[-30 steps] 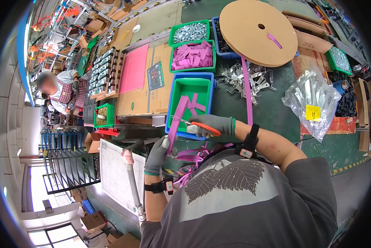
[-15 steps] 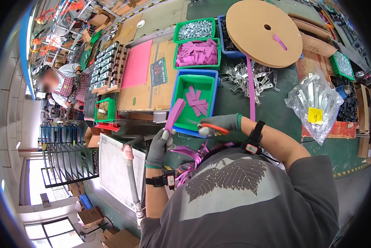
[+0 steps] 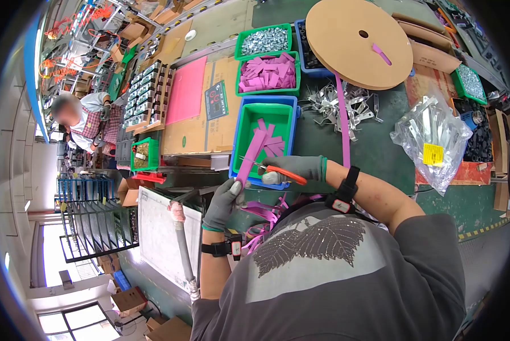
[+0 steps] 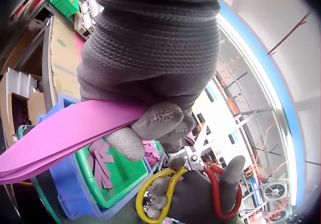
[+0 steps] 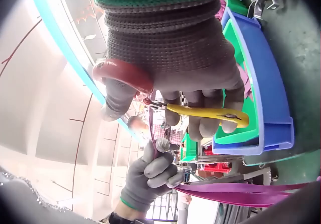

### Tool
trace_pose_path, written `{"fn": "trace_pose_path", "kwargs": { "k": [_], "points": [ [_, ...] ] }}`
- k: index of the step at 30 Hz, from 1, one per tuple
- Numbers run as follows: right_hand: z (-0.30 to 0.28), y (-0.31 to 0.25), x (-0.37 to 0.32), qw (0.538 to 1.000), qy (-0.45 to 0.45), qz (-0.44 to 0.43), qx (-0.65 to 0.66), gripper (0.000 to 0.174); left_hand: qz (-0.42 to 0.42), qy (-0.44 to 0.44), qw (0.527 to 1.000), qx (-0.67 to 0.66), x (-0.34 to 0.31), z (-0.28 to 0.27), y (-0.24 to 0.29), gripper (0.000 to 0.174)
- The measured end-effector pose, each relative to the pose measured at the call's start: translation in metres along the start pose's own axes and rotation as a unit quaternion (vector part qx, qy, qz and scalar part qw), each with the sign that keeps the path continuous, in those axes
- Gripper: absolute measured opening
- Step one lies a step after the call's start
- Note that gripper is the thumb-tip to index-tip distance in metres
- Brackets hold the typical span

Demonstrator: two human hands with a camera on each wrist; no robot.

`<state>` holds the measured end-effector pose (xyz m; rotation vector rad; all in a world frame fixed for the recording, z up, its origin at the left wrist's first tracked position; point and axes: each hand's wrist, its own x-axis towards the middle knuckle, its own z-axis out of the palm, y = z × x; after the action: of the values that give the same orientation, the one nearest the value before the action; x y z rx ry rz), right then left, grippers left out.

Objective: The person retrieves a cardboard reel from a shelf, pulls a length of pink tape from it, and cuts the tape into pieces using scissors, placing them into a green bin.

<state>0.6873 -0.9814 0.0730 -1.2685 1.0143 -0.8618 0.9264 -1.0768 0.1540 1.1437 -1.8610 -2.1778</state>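
Observation:
My gloved left hand (image 3: 223,204) grips a layered bundle of purple strips (image 3: 252,153) whose free end stretches over a green bin (image 3: 246,122). In the left wrist view, thumb and fingers pinch the bundle (image 4: 75,131). Scissors with red and yellow handles (image 5: 205,112) are in my gloved right hand (image 3: 303,168), fingers and thumb through the loops. Their blades overlap the strips in the head view. Short purple pieces (image 3: 275,146) lie in the green bin, which sits inside a blue crate (image 3: 294,116). The tail of the strips (image 5: 235,194) hangs below my left hand.
Behind the crate stand a bin of purple pieces (image 3: 269,74) and a bin of metal parts (image 3: 264,41). A large cardboard reel (image 3: 346,51) feeds a purple strip down the table. Metal brackets (image 3: 346,111) and a plastic bag (image 3: 431,136) lie rightward. Another person (image 3: 87,122) is at left.
The scissors moved away from the strips to the right, then came back across them. More short pieces lie in the green bin than a second ago. My left hand stays gripping the strips.

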Motion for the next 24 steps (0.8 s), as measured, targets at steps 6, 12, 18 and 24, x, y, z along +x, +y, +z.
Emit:
{"fn": "trace_pose_path", "kwargs": {
  "k": [6,12,18,24],
  "points": [
    [-0.001,-0.013,-0.012,0.971,-0.019,0.075,0.226,0.038,-0.016,-0.008,1.0,0.013,-0.009,0.001,0.011,0.051],
    [-0.015,-0.027,-0.015,0.982,0.037,0.109,0.149,0.026,-0.056,-0.049,0.997,-0.011,-0.017,-0.026,-0.013,0.05],
    [-0.018,0.012,-0.014,0.97,0.074,0.111,0.204,0.045,-0.002,0.027,0.996,-0.089,-0.003,-0.015,-0.004,0.031],
    [0.004,0.001,-0.014,0.996,0.003,-0.039,-0.08,0.058,-0.009,-0.011,0.997,-0.07,0.007,-0.004,0.005,0.032]
  ]
}}
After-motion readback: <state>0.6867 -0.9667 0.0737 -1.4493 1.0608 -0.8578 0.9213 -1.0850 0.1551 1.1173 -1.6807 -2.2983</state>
